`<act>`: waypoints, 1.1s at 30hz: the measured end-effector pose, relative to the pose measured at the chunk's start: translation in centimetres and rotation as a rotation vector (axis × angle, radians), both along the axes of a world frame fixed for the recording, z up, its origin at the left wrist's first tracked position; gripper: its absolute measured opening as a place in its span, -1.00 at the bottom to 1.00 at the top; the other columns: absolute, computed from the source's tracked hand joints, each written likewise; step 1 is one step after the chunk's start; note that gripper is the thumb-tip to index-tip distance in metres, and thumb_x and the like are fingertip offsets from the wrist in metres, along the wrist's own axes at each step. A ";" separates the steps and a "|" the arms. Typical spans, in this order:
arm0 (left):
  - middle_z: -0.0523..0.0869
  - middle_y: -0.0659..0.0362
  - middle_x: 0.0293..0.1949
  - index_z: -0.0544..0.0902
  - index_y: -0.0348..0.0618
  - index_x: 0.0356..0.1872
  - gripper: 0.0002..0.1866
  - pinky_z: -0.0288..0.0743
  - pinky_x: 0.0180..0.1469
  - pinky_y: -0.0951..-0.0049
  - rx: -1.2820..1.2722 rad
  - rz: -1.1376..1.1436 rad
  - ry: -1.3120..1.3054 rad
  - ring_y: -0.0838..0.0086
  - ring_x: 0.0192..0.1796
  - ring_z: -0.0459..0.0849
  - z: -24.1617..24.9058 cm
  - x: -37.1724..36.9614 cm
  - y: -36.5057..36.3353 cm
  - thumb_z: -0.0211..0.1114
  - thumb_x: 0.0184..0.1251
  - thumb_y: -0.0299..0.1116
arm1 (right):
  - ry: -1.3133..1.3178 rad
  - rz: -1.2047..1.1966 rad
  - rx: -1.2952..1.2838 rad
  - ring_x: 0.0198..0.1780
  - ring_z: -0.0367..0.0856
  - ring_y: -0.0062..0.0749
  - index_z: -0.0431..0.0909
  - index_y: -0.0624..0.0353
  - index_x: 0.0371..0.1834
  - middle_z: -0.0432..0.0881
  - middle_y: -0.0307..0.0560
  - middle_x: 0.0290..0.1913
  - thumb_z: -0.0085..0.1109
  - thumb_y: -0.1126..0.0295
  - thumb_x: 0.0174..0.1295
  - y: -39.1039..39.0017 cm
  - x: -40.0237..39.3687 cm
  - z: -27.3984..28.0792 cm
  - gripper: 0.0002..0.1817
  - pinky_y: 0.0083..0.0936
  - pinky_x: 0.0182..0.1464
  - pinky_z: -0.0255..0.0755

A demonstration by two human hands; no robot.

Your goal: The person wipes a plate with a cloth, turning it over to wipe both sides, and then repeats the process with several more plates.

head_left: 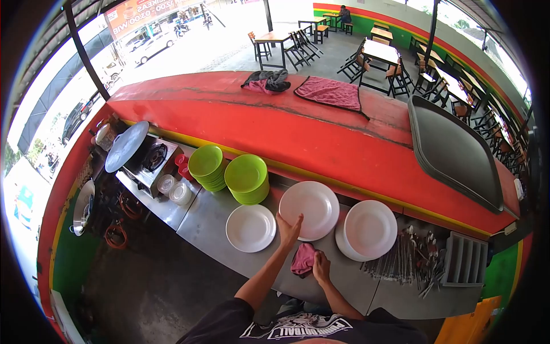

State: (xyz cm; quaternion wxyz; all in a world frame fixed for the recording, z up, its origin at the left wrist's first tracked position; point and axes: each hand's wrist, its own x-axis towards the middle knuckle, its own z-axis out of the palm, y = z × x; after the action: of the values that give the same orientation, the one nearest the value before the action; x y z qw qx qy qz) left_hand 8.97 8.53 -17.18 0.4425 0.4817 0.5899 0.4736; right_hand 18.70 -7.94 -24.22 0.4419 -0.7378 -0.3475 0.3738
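My left hand [290, 229] is at the lower left edge of a white plate [310, 207], with its thumb over the rim and the fingers partly hidden beneath. A pink cloth [303, 260] is bunched in my right hand [321, 268], just below that plate. To the left, a single white plate [251, 228] lies on the metal counter [212, 235]. A stack of white plates [370, 229] stands to the right. Behind the single plate are two stacks of green plates [247, 174] [207, 161].
Spoons and forks [407, 255] lie beside a grey divided tray [464, 261] at the right. A red ledge [258, 126] runs behind the counter, bearing cloths [330, 93] and black trays [455, 152]. A stove [153, 160] stands at the left. One person [345, 15] sits far off.
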 end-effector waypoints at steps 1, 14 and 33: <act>0.39 -0.22 0.34 0.16 -0.39 0.43 -0.09 0.33 0.39 0.20 -0.011 0.029 0.024 0.04 0.38 0.43 -1.0 0.3 0.6 0.50 0.20 -0.18 | 0.121 -0.032 0.071 0.09 0.62 0.09 0.56 0.28 0.13 0.67 0.21 -0.04 0.10 0.11 0.43 -1.0 1.0 -0.5 -0.55 -0.27 0.14 0.46; 0.53 -0.14 0.29 0.29 -0.25 0.45 -0.30 0.37 0.36 0.22 0.117 0.175 -0.011 0.10 0.30 0.54 -1.1 0.6 0.2 0.33 0.29 -0.45 | -0.687 0.614 0.307 0.44 0.17 0.25 0.27 -0.03 0.44 0.19 0.14 0.44 0.61 0.07 -0.17 -1.3 3.8 1.4 0.03 0.03 0.39 0.18; 0.60 -0.03 0.15 0.37 -0.28 0.37 -0.54 0.42 0.23 0.31 0.249 0.280 -0.044 0.26 0.17 0.58 6.1 0.3 -1.9 -0.03 0.67 -0.17 | 0.483 0.087 0.358 0.05 0.57 -0.44 0.42 0.26 0.20 0.57 -0.12 0.04 0.26 0.41 0.36 -0.2 6.9 2.1 -0.60 -0.45 0.10 0.49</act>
State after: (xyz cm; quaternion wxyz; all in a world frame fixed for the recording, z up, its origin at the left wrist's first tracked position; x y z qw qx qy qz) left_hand 9.32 6.60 -11.08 0.3218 0.4354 0.5782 0.6104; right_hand 25.58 -8.19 -22.10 0.6181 -0.5225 -0.3241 0.4899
